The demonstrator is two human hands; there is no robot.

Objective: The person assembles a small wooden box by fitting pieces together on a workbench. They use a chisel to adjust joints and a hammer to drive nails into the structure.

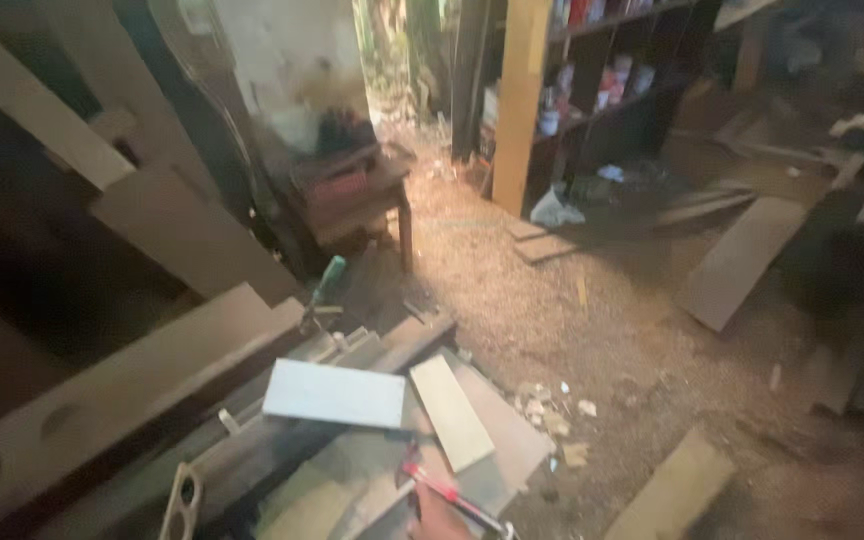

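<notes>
Far left: long pale wooden board (142, 375) with a round hole near its end, lying tilted across the dark cluttered bench (252, 450). Just right of it, a green-handled tool (328, 281) stands above the stacked dark planks.

Centre of bench: flat pale grey rectangular panel (335, 393), lying on the planks. Beside it to the right, a narrower light wooden offcut (451, 411), set at an angle, corner near the panel.

Bottom edge, centre: one hand (439, 518), only partly in frame; which hand cannot be told. Fingers closed around a red, slim pencil-like tool (444, 489), which points up-left over the bench, below the offcut.

Right: sawdust-covered floor (592, 330) with scattered planks; wooden shelf unit (592, 90) at rear.
</notes>
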